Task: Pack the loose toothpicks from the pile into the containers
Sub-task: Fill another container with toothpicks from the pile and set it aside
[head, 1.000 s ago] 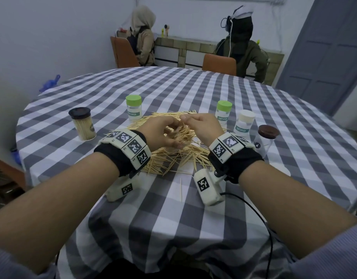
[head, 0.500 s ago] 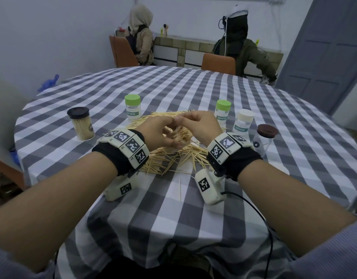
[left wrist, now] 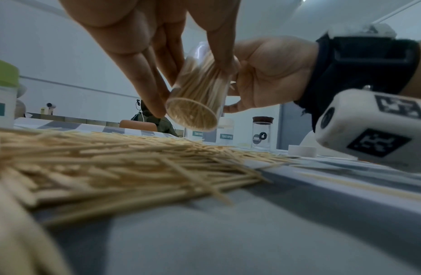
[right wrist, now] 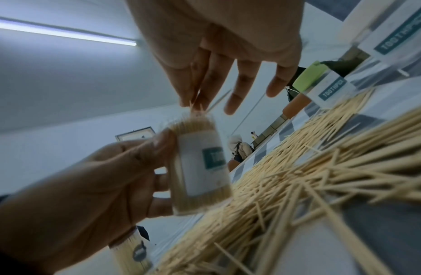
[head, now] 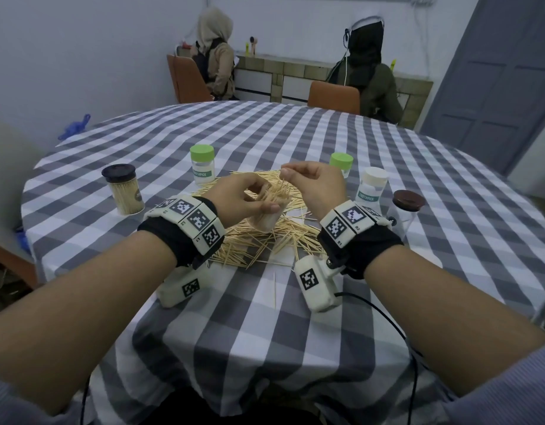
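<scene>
A clear container (head: pixel 265 220) packed with toothpicks is tilted above the loose toothpick pile (head: pixel 265 243) on the checked cloth. My left hand (head: pixel 262 204) grips its side. My right hand (head: pixel 285 173) pinches a few toothpicks (head: pixel 282 185) with thumb and forefinger just over the container's open mouth. In the left wrist view the container (left wrist: pixel 197 96) shows its round base above the pile (left wrist: pixel 110 163). The right wrist view shows the labelled container (right wrist: pixel 199 167) with the right fingertips (right wrist: pixel 193 100) at its top, and the pile (right wrist: pixel 322 167) beside it.
Around the pile stand two green-lidded containers (head: pixel 201 164) (head: pixel 341 162), a white-lidded one (head: pixel 372 185), a brown-lidded glass jar (head: pixel 407 207) and a black-lidded jar full of toothpicks (head: pixel 122 188). A loose white lid (left wrist: pixel 301 150) lies at the right. Two people sit beyond the table.
Both hands stay together over the pile. The left hand has lifted the container slightly, and the right fingers now pinch toothpicks just above its mouth.
</scene>
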